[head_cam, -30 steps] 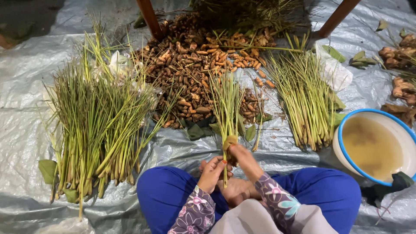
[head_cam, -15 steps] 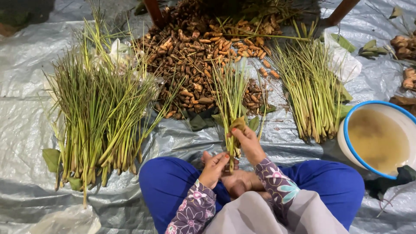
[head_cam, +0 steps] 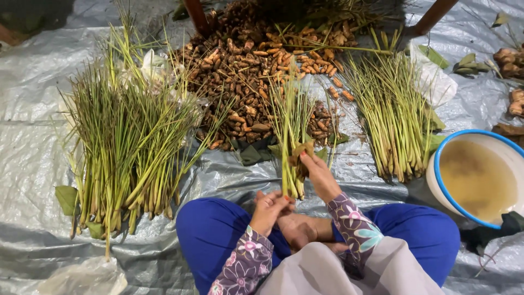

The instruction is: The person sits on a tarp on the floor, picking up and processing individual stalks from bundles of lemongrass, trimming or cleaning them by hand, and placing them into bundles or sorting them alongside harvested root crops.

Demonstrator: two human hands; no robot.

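Green lemongrass stalks (head_cam: 291, 117) are held as one upright bunch pointing away from the lap, pinched with a dried leaf (head_cam: 301, 153) by the right hand (head_cam: 318, 176), while the left hand (head_cam: 268, 210), fingers curled, sits just beside their cut ends.

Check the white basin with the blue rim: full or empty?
Partly full: the basin stands upright, holding cloudy yellowish liquid below its rim.

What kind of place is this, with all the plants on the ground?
Probably a market stall or a farm sorting spot on the ground. A silver tarp is spread out, with a big pile of brown roots, heaps of green stalks and a basin of cloudy water.
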